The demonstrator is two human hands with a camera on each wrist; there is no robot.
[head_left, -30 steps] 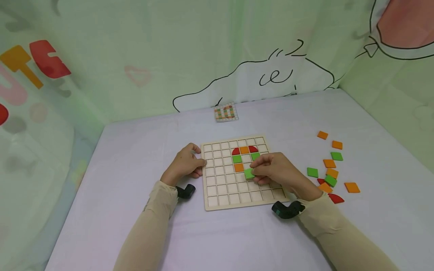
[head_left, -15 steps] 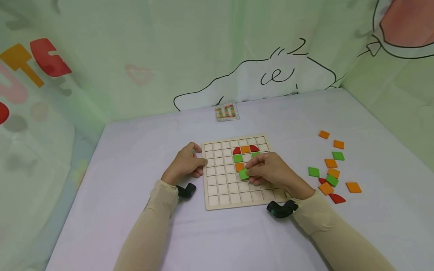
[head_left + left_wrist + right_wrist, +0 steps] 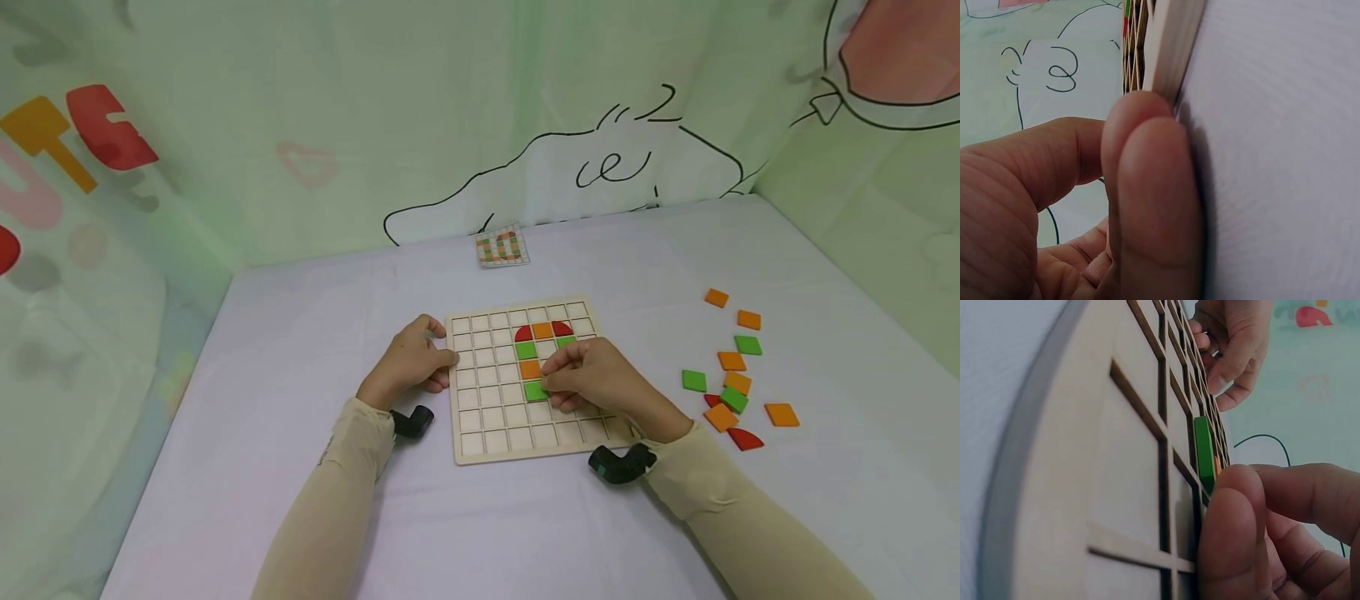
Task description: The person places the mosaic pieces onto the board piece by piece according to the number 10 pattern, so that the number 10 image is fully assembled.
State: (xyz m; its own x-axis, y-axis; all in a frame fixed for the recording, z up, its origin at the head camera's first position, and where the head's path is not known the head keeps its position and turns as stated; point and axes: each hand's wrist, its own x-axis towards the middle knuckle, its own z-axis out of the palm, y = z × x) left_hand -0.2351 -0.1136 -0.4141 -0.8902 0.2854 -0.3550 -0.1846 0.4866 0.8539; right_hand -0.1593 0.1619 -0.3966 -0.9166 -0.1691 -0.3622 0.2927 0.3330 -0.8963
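A wooden grid board [image 3: 491, 417] lies on the table, several red, orange and green pieces set in its cells. My left hand [image 3: 408, 358] holds the board's left edge, thumb at the rim; in the left wrist view its fingertips [image 3: 1157, 175] press against that edge. With thumb and fingers my right hand [image 3: 596, 379] pinches the right side of a green square tile [image 3: 535, 391], just below an orange tile [image 3: 530, 369] on the board. In the right wrist view the green tile [image 3: 1204, 453] stands slightly proud of the grid. My right hand covers some cells to its right.
Loose orange tiles [image 3: 782, 414], green tiles [image 3: 693, 381] and red quarter-round pieces [image 3: 746, 439] lie scattered on the right, some overlapping. Behind the board lies a small pattern card [image 3: 502, 247]. Printed cloth walls [image 3: 360, 108] stand at the back and sides.
My right hand has moved slightly left with the green tile, which has gone from tilted above the board to lying nearly flat at a cell. The left hand has stayed put.
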